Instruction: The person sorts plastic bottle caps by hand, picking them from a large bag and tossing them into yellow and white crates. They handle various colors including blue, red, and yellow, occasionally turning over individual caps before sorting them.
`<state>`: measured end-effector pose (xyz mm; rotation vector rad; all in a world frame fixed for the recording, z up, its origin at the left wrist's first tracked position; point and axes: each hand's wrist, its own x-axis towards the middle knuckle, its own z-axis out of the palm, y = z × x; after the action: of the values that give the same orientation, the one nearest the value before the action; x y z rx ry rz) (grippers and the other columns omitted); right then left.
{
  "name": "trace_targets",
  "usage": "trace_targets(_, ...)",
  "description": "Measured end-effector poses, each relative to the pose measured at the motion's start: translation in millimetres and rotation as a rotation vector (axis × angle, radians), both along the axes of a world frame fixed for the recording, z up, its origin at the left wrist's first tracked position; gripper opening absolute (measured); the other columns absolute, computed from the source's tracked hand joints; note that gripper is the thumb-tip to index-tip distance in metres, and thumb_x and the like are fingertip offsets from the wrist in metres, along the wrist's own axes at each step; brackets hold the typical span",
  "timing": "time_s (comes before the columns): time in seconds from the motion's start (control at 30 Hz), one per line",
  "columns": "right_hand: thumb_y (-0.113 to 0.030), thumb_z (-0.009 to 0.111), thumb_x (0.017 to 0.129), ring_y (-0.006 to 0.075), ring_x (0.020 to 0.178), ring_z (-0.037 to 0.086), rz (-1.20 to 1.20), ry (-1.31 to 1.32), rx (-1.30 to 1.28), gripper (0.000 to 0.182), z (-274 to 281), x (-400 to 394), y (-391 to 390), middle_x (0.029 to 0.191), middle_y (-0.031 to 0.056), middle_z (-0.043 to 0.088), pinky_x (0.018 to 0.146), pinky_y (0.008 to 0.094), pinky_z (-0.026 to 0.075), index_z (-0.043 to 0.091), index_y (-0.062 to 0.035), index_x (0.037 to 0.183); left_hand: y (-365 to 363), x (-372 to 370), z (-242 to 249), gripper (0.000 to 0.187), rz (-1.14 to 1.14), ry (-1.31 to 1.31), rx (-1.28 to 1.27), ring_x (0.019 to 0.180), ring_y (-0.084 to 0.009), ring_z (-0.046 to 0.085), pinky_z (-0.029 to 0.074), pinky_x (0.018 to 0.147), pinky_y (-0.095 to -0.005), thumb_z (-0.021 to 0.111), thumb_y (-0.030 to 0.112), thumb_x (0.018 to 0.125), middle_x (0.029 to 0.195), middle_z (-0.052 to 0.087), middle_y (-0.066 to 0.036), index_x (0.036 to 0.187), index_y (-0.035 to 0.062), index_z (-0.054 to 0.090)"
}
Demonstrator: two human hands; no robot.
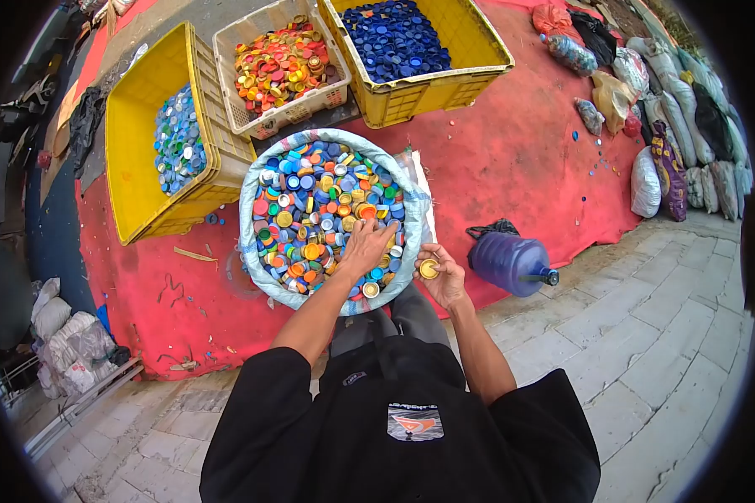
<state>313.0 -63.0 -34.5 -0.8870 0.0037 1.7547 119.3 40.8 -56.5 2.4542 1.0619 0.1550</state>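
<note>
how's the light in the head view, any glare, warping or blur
Head view: soft, even daylight without hard shadows; strong fisheye bending, with black rounding off the corners; small pale highlights on the blue water jug; far-left edge dark and smeared, while the plastic caps look fairly sharp.

Ground sheet [512, 159]: red, darker stains. Left bin [130, 151]: yellow; its caps [179, 138], blue, green, white. Middle crate [239, 113]: off-white; contents [283, 65] red, orange, yellow. Right bin [476, 50]: yellow, caps [394, 38] deep blue. Sack [249, 243]: pale blue. Jug [509, 263]: translucent violet-blue.
</note>
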Motion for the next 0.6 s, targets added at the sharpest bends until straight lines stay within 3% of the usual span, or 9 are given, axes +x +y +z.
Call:
trace_targets(0.17, -0.010, 0.059, 0.075, 0.0183, 0.084, 0.058, 0.135, -0.215, -0.045, 0.037, 3, -4, 12, 0.095, 0.0057, 0.060, 0.074, 0.0331, 0.049, 0.056, -0.0055, 0.111, 3, -10, 14, 0.056, 0.053, -0.141, 0.050, 0.094, -0.0206, 0.054, 0.036, 0.080, -0.0362, 0.074, 0.016, 0.073, 0.101, 0.067, -0.007, 0.125, 0.0085, 0.056)
trace_targets(0.3, -0.008, 0.068, 0.076, 0.0193, 0.075, 0.060, 0.420, -0.889, 0.007, 0.025, -16, -17, 20, 0.086, 0.0071, 0.062, 0.068, 0.0330, 0.049, 0.062, -0.0029, 0.100, -2, -22, 24, 0.050, 0.505, -0.560, -0.156, 0.095, -0.0220, 0.059, 0.044, 0.082, -0.0360, 0.072, 0.014, 0.079, 0.100, 0.067, -0.011, 0.125, 0.0039, 0.055)
trace_targets(0.37, -0.007, 0.071, 0.075, 0.0212, 0.074, 0.061, 0.519, -1.249, 0.192, 0.022, -24, -26, 21, 0.082, 0.0092, 0.063, 0.067, 0.0340, 0.049, 0.063, -0.0012, 0.095, -7, -36, 37, 0.046, 0.796, -0.926, -0.713, 0.094, -0.0193, 0.061, 0.049, 0.080, -0.0336, 0.070, 0.013, 0.081, 0.105, 0.064, -0.011, 0.123, 0.0015, 0.056)
trace_targets(0.43, -0.006, 0.069, 0.075, 0.0303, 0.082, 0.063, 0.642, -1.404, 0.325, 0.021, -12, -33, 28, 0.091, 0.0148, 0.062, 0.071, 0.0397, 0.050, 0.064, -0.0017, 0.095, -15, -59, 42, 0.045, 0.944, -1.373, -1.153, 0.094, -0.0179, 0.061, 0.050, 0.081, -0.0323, 0.071, 0.014, 0.081, 0.106, 0.062, -0.010, 0.122, 0.0007, 0.056)
trace_targets(0.53, -0.005, 0.065, 0.074, 0.0376, 0.090, 0.060, 0.781, -1.550, 0.506, 0.024, -16, -44, 33, 0.096, 0.0166, 0.060, 0.076, 0.0463, 0.050, 0.064, -0.0047, 0.098, -38, -83, 36, 0.038, 0.998, -1.651, -1.337, 0.093, -0.0216, 0.060, 0.051, 0.084, -0.0358, 0.062, 0.011, 0.081, 0.103, 0.060, -0.010, 0.117, -0.0008, 0.057)
trace_targets(0.6, -0.005, 0.064, 0.074, 0.0372, 0.091, 0.060, 0.823, -1.631, 0.554, 0.026, -12, -52, 36, 0.095, 0.0165, 0.060, 0.077, 0.0461, 0.051, 0.062, -0.0052, 0.100, -51, -93, 37, 0.030, 1.001, -1.793, -1.433, 0.093, -0.0225, 0.060, 0.051, 0.085, -0.0372, 0.056, 0.012, 0.082, 0.101, 0.061, -0.011, 0.109, -0.0006, 0.059)
